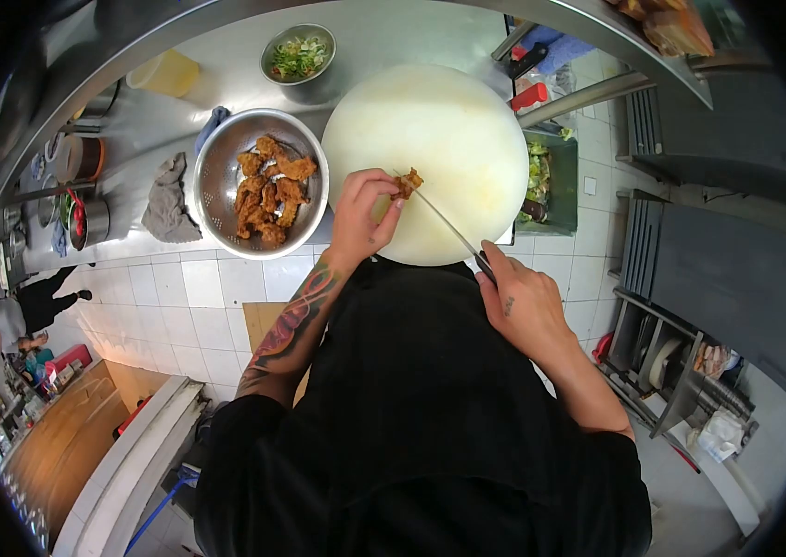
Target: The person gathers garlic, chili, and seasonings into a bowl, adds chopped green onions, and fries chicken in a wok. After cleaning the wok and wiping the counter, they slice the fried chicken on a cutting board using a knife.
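Over the round white cutting board (pixel 430 111), my left hand (pixel 363 212) pinches a small piece of fried chicken (pixel 408 183) between thumb and fingers. My right hand (pixel 521 295) is wrapped round the dark handle of a knife (pixel 448 226) at the board's lower right edge. Its narrow blade points up and left, the tip right at the chicken piece. Close to my left hand, a perforated metal colander (pixel 212 186) holds several browned pieces of fried chicken (pixel 269 197).
Behind the colander stands a metal bowl (pixel 274 45) of chopped greens. A grey cloth (pixel 170 200) and a yellowish container (pixel 162 74) sit on the steel counter (pixel 393 32). Right of the board is a green bin (pixel 560 186) with vegetable scraps. Another person (pixel 35 302) is far left.
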{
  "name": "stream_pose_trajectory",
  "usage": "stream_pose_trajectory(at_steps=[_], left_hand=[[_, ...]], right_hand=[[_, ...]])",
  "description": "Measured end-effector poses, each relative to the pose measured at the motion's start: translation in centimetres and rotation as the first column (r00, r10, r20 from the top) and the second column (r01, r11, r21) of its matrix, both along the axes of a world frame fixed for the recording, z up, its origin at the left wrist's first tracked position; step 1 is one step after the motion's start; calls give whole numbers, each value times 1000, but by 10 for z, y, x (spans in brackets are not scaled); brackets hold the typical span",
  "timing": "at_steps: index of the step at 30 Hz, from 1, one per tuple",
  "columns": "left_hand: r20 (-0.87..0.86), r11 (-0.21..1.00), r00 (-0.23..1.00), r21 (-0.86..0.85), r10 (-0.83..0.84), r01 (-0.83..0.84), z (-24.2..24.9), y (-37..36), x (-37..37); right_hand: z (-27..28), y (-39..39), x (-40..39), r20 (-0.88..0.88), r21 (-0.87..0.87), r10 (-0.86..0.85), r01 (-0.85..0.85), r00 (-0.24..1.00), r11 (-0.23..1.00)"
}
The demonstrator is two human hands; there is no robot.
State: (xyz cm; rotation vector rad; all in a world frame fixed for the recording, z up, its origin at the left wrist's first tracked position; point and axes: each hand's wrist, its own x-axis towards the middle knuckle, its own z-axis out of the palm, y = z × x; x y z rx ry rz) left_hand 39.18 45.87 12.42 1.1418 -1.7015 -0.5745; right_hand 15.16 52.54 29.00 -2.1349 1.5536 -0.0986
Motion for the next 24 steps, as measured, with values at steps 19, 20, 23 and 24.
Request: stream_pose_trajectory(at_steps=[19,20,23,24], left_hand=[[55,999,998,15,-37,36,3,-1,0],[67,999,996,-3,-52,52,4,-2,0],[97,995,990,-9,-97,99,6,-3,-1],[115,992,985,3,-127,127,7,-4,-1]], right_hand=[[9,-10,3,-36,74,2,1,999,997],[8,-10,3,-36,74,2,1,999,997],[4,-8,3,-51,52,5,-2,999,999],[3,-8,4,-58,43,10,-7,998,999]])
